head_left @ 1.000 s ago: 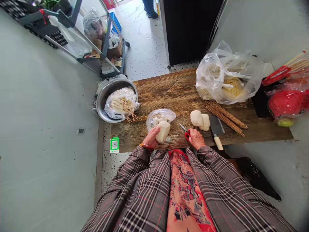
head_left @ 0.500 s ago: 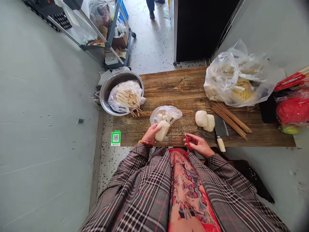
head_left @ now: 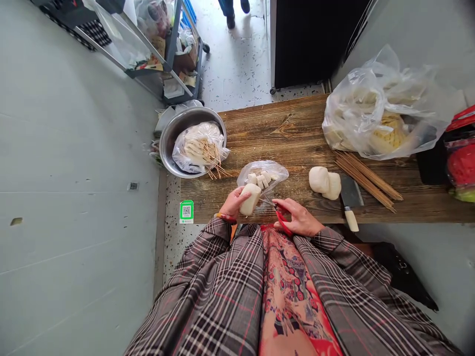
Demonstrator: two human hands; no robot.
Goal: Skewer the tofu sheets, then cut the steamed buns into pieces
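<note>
Head view: white block [head_left: 250, 199] is in the left hand [head_left: 230, 203], fingers clamped on its left side, at the table's near edge. Long axis runs away from the body, far end leaning a bit right. Right hand [head_left: 301, 217] has its fingers around the red handles of the scissors [head_left: 284, 223]; blades look spread, pointing left at the block's right side. Contact with the block: cannot tell. Left hand is nearer, already on it; right hand sits just beside, scissors between. Cut pieces [head_left: 261, 180] lie in a clear bag [head_left: 280, 172] right behind the block. Surface: wooden table [head_left: 267, 123], metal bowl [head_left: 166, 160] far left, two more blocks [head_left: 319, 179] and a cleaver [head_left: 352, 192] to the right. Room: pale floor [head_left: 237, 69], a cart [head_left: 169, 49], someone's legs [head_left: 227, 9].
</note>
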